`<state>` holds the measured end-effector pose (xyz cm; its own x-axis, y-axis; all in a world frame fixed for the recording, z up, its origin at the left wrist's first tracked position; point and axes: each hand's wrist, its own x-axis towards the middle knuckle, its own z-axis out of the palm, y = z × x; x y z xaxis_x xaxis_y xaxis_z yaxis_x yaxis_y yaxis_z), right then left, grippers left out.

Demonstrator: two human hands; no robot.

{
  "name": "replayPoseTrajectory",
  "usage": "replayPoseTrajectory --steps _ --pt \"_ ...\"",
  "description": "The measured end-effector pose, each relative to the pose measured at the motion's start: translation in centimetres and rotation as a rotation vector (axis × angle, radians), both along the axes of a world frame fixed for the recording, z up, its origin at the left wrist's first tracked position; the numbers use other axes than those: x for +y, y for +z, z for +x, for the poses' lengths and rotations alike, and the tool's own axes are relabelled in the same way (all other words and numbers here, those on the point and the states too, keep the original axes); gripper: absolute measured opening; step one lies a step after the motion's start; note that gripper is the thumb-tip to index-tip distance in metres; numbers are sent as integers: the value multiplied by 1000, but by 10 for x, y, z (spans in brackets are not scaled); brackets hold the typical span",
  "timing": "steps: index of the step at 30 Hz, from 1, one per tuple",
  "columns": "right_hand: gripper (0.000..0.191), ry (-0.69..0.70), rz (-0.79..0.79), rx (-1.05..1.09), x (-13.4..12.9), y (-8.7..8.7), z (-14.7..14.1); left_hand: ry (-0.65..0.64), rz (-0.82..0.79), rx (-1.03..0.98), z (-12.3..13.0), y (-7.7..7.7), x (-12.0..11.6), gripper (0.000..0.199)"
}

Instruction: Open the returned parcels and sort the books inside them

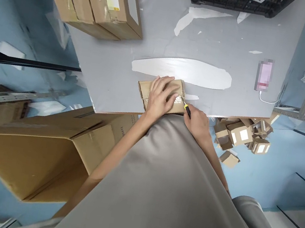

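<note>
Near the front edge of the grey table (158, 48) lies a small flat cardboard package (175, 106) with a white label on its right part. My left hand (159, 97) rests on top of the package, its fingers spread. In my right hand (197, 122) is a yellow and black cutter (187, 109), gripped by the handle. The tip of the cutter is at the right side of the package, by the label. A long white patch (181, 70) stretches across the tabletop just behind the package.
Taped cardboard boxes (100, 10) stand at the back left, a black crate (240, 1) at the back. A phone (264, 74) with a cable lies at the right. A big open carton (26, 158) is below left; small boxes (239, 134) pile on the floor at right.
</note>
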<state>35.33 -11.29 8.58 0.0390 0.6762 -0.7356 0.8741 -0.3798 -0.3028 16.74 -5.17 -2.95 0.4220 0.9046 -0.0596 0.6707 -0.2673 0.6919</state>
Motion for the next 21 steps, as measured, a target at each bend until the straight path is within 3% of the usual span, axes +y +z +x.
replayPoseTrajectory --steps 6,10,21 --pt "31 -237 140 198 15 -42 28 29 -9 27 2 -1 -1 47" --pt "27 -296 190 308 33 -67 30 43 -6 45 2 0 -1 46" --pt "26 -239 193 303 35 -75 22 58 -10 89 1 -1 -1 50"
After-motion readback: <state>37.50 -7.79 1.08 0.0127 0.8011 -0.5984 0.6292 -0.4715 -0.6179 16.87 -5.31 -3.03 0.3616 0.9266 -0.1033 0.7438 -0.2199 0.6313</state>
